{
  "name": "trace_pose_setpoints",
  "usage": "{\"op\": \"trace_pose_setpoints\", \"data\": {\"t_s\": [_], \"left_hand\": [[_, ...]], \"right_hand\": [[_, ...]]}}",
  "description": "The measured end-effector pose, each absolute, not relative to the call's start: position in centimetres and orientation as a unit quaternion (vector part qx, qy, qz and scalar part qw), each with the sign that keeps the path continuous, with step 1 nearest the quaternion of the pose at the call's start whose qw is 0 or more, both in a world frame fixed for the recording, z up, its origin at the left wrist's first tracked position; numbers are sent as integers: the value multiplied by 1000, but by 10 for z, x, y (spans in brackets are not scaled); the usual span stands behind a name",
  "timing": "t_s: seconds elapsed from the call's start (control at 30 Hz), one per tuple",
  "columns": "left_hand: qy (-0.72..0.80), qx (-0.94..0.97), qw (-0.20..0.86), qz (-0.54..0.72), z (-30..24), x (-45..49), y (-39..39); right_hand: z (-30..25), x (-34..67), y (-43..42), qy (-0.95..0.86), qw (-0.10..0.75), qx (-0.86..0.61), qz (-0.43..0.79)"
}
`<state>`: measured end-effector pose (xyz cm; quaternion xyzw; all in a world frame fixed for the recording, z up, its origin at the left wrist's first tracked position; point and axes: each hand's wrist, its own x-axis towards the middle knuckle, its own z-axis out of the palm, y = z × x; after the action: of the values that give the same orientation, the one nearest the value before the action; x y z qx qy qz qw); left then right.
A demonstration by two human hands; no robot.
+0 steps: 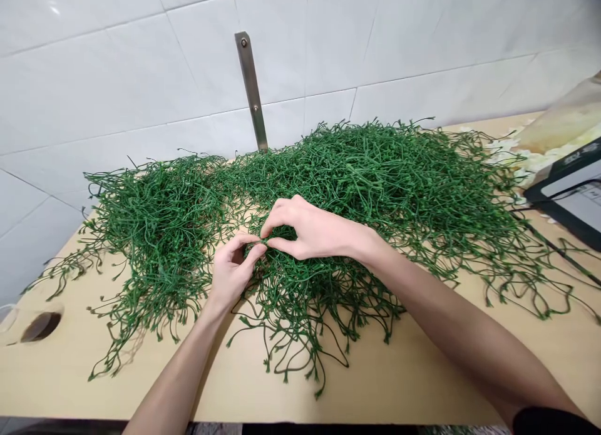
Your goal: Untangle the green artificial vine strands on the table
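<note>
Fingers [245,238] of my left hand [227,273] and right hand [313,230] pinch a stem [264,241]; the pile [375,172] stops short of the table's [399,385] near edge.

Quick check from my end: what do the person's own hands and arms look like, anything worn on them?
Left hand and right hand are bare, with no gloves or rings visible. Both forearms look bare too; a black sleeve shows at the right elbow.
</note>
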<state>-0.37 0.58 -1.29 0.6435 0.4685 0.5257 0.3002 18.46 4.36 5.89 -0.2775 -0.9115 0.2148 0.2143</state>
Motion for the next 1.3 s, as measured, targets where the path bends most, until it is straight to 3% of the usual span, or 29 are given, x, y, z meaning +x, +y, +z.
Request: {"op": "trace_pose_setpoints", "data": {"t_s": [0.23, 0.6, 0.87, 1.3], "left_hand": [[439, 647, 301, 546, -11, -3, 5], [390, 753, 167, 503, -18, -10, 3], [389, 785, -9, 482, -11, -6, -1], [363, 814, -44, 452, -12, -5, 2]], "right_hand": [[61, 182, 40, -895, 255, -278, 238], [63, 178, 32, -934, 208, -260, 131], [68, 170, 20, -933, 151, -317, 82], [64, 171, 26, -936, 122, -317, 88]]}}
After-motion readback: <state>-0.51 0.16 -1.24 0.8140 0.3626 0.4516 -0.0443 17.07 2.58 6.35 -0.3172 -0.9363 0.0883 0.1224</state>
